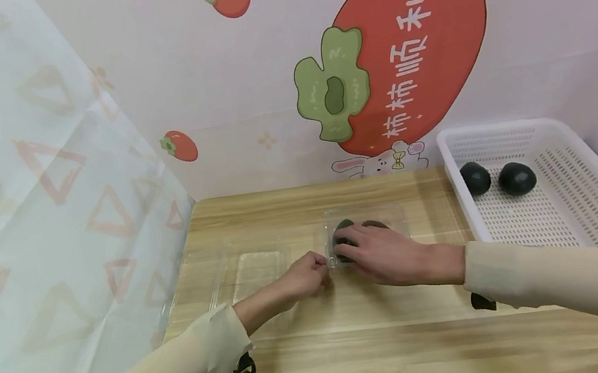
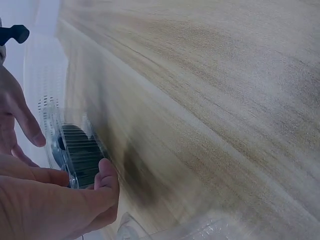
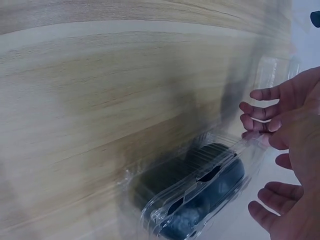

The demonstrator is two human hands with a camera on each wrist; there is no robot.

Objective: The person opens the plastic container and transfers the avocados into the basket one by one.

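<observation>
A clear plastic clamshell box [image 1: 396, 212] lies on the wooden table, with dark green avocados [image 3: 192, 172] showing through its ribbed wall. My left hand [image 1: 304, 275] pinches the near left corner of this box between thumb and curled fingers, as the left wrist view [image 2: 75, 200] shows. Over the box rests my right hand [image 1: 386, 254], its fingers loosely bent across the top and hiding part of the avocados. In the right wrist view, my right hand [image 3: 285, 200] has its fingers spread beside the box's edge, gripping nothing.
A second clear plastic container [image 1: 257, 274] lies open at the left of the table. To the right stands a white perforated basket [image 1: 595, 194] with two dark avocados [image 1: 516, 179] inside. A patterned wall covering [image 1: 234, 91] closes off the back and left side.
</observation>
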